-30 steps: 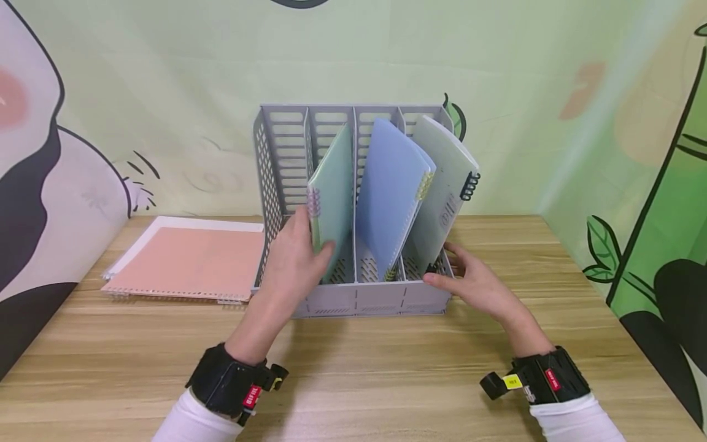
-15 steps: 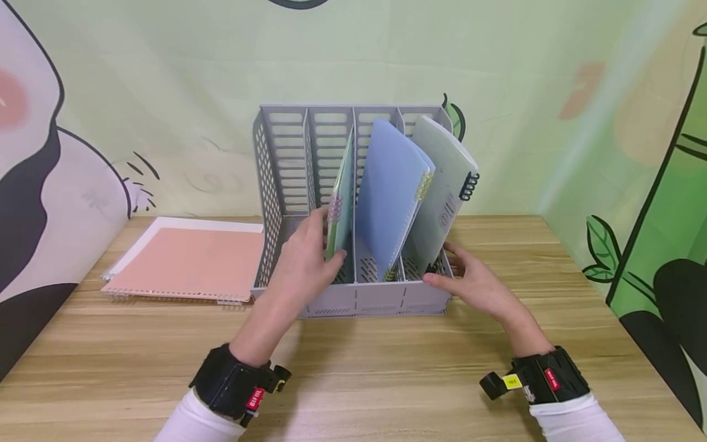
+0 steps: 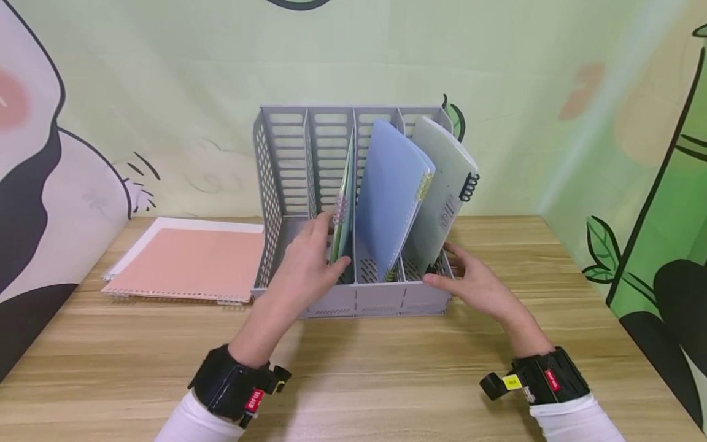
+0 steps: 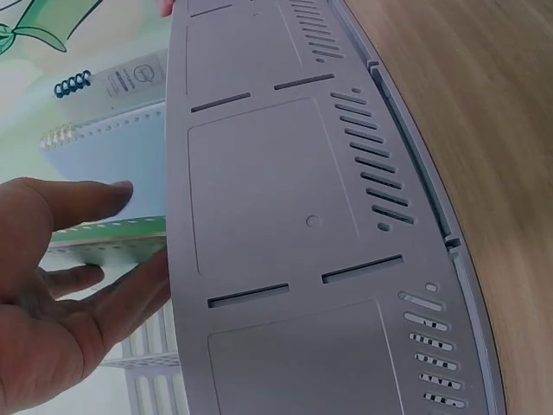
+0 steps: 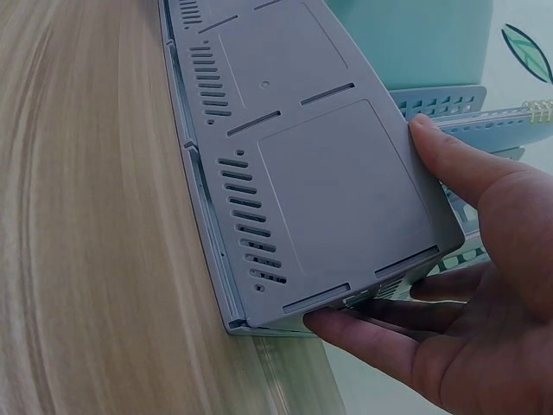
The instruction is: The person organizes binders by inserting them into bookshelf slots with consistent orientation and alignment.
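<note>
A grey file organizer (image 3: 331, 301) with upright dividers stands on the table. In its second compartment from the left, a green spiral notebook (image 3: 345, 221) stands nearly upright close to the divider. My left hand (image 3: 306, 261) is at its front edge; in the left wrist view, thumb and fingers lie on either side of the green notebook (image 4: 108, 231) with gaps showing. My right hand (image 3: 480, 285) holds the organizer's front right corner, thumb at the rim and fingers against the side, as the right wrist view shows around the organizer (image 5: 354, 190).
A blue spiral notebook (image 3: 389, 196) and a pale grey-green one (image 3: 442, 190) with black coils lean in the right-hand compartments. Left of the organizer, a pink spiral notebook (image 3: 188, 261) lies over a white one (image 3: 221, 225) on the wooden table (image 3: 386, 380).
The green notebook has swung right from its slant to nearly upright near the divider, my left hand moving right with it. The right hand has kept its place.
</note>
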`<state>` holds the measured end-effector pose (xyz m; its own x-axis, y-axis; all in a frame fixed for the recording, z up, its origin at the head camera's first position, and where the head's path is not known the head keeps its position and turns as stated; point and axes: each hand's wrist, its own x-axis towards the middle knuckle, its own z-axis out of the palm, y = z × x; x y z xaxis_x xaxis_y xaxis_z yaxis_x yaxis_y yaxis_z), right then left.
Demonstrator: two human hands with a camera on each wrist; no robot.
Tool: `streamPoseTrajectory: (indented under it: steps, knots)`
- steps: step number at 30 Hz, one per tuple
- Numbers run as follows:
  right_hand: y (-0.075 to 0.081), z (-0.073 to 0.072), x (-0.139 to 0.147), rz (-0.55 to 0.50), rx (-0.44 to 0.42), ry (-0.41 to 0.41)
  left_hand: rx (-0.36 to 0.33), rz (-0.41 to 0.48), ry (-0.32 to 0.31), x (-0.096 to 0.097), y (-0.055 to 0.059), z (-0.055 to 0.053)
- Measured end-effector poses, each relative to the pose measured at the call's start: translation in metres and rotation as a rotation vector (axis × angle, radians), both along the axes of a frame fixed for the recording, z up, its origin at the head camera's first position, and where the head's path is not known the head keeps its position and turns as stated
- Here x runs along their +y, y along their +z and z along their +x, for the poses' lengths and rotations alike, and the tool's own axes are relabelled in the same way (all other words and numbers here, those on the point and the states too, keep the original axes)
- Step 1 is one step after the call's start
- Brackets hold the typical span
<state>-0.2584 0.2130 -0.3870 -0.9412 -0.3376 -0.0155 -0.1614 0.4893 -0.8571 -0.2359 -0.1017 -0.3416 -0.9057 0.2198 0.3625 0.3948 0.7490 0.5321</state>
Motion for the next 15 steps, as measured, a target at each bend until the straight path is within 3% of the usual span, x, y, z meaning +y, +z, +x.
streamPoseTrajectory:
  steps: [7,15]
  knots:
    - [-0.0002,0.0001,0.0002,-0.004,-0.001,0.0,-0.022,-0.019,-0.066,0.0011,-0.0006,-0.0019]
    - [-0.0004,0.0001,0.0002,-0.015,-0.006,0.002,-0.087,-0.042,-0.056,0.0006,0.0015,0.0023]
